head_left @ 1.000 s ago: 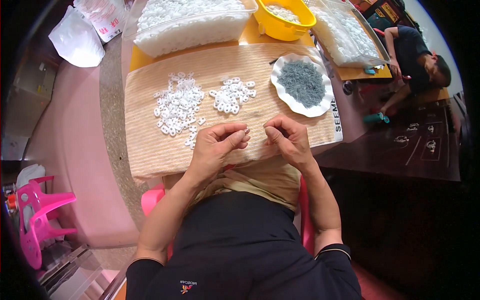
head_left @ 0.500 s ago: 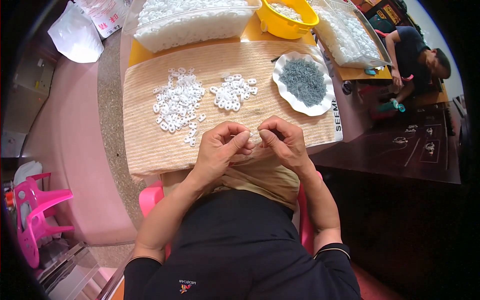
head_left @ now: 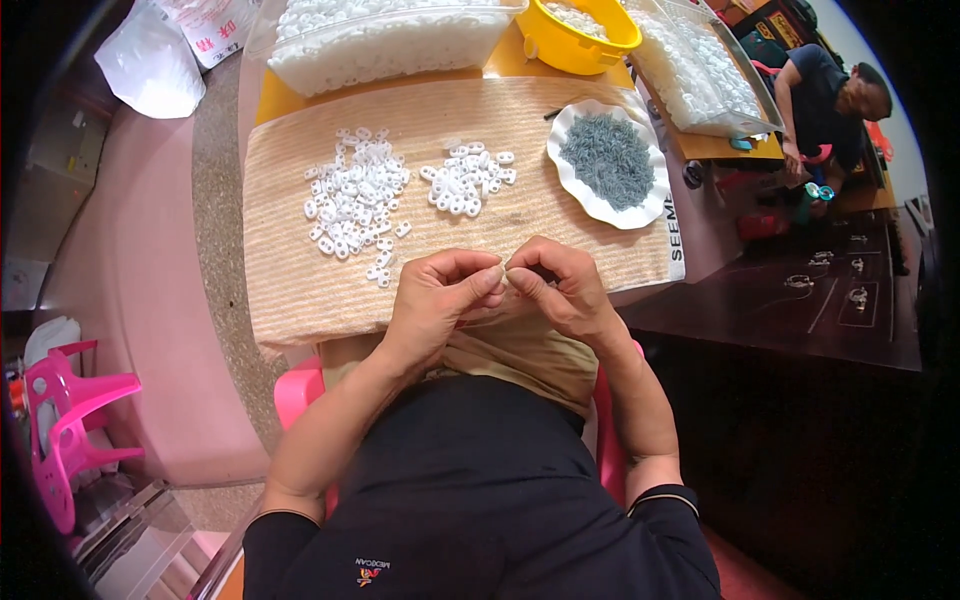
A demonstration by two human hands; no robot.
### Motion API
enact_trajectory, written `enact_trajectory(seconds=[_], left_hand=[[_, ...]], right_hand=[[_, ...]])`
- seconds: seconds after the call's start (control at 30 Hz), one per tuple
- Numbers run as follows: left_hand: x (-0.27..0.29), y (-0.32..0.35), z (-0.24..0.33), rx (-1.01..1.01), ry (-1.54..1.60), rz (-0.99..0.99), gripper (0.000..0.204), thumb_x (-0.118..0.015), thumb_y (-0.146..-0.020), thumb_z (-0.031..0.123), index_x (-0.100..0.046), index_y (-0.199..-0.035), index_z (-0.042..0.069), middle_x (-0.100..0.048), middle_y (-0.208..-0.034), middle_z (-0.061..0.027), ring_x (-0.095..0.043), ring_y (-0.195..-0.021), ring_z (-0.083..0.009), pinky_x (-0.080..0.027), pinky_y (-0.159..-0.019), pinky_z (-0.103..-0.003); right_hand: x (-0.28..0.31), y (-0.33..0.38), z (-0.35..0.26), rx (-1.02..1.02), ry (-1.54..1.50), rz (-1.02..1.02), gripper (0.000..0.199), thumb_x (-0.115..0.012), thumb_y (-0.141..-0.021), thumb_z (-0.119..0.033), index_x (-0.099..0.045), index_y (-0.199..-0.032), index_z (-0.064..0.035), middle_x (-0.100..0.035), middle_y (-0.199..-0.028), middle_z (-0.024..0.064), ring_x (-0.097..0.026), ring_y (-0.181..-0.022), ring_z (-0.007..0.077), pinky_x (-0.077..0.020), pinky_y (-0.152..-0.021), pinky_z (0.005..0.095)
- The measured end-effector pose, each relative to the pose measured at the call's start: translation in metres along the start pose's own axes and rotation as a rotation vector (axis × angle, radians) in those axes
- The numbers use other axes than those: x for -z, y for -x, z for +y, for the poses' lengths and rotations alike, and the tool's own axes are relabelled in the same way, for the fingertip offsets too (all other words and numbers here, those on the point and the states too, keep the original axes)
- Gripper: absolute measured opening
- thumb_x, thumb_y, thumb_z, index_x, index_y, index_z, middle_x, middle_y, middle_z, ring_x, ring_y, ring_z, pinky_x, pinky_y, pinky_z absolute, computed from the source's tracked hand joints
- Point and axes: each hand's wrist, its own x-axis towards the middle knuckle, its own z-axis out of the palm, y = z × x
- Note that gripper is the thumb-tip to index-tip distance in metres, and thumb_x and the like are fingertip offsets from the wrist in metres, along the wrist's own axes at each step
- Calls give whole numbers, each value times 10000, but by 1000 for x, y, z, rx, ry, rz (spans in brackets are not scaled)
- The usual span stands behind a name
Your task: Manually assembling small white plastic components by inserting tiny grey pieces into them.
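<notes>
Left of the plate (head_left: pixel 592 208), left hand (head_left: pixel 445 290) and right hand (head_left: pixel 562 285) pinched narrow, hold unclear; white bits (head_left: pixel 357 195) seemed light, hard, best edge-held.

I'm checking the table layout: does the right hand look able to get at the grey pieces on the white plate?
Probably yes: nothing covers the grey pieces, and only cloth lies between the white plate and the right hand, which is pinched close beside the left hand.
</notes>
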Motion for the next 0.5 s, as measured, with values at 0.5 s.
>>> enact_trajectory(seconds=[0.5], left_hand=[[6, 0, -1, 8, 43, -110, 127, -671, -862, 78, -635, -968, 16, -655, -808, -46, -619, -692, -97, -533, -634, -219]], right_hand=[[-5, 0, -7, 74, 21, -9, 25, -627, -860, 16, -618, -884, 13, -586, -773, 45, -567, -676, 98, -438, -590, 225]])
